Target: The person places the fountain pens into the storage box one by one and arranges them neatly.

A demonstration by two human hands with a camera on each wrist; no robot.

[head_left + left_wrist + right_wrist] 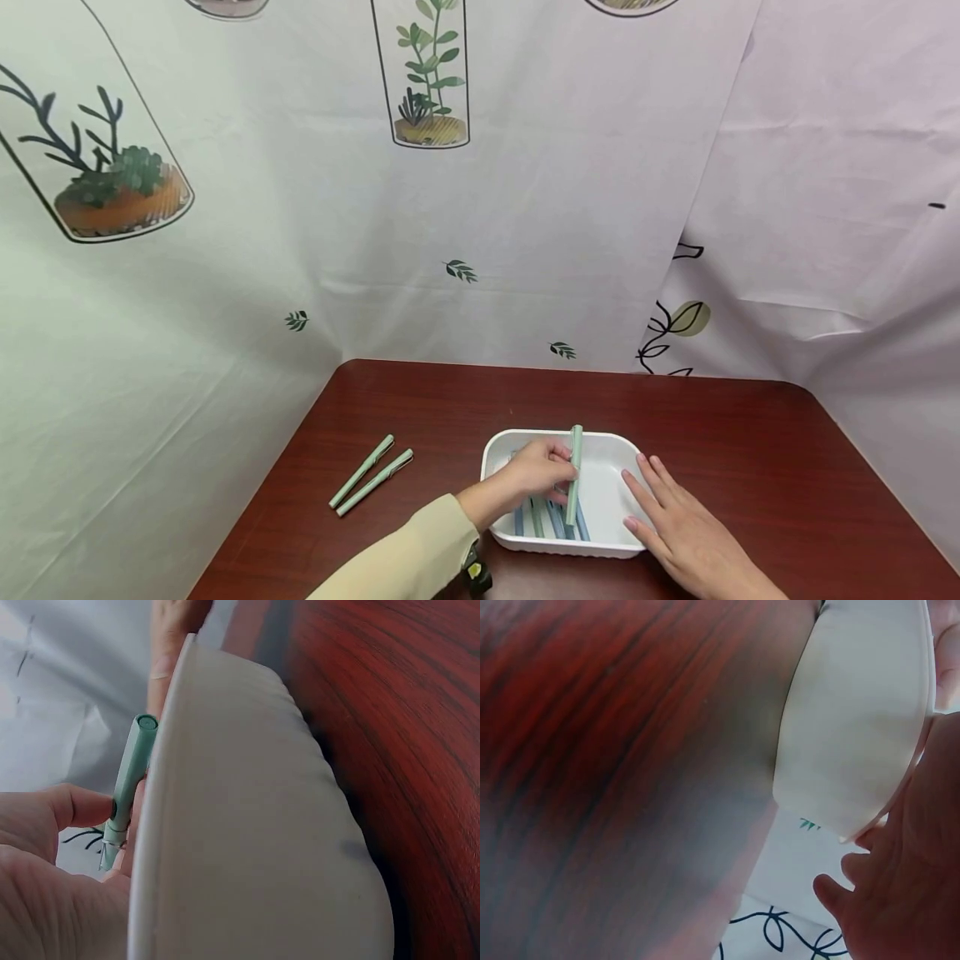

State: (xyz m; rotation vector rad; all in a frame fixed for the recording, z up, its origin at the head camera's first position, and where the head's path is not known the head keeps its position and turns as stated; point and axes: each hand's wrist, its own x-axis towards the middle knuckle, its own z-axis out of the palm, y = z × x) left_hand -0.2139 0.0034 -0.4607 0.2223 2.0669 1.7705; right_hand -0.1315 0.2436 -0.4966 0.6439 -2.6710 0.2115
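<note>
First, at left, two slender pale-green pens (361, 472) lie side by side on the reddish-brown wood-grain table (780, 454). Next, the left hand (538, 468) pinches another pale-green pen (574, 479) over the rounded rectangular white tray (606, 475), in which blue pens (556, 521) and a green pen (537, 518) lie. Rightmost, the right hand (678, 525), fingers extended and spread, is positioned at the tray's right rim.

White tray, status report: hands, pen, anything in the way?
Left hand pinching a pale green pen above the white tray. Right hand outstretched at tray's right edge. Blue pens lying in tray below; nothing visibly blocking the held pen.
</note>
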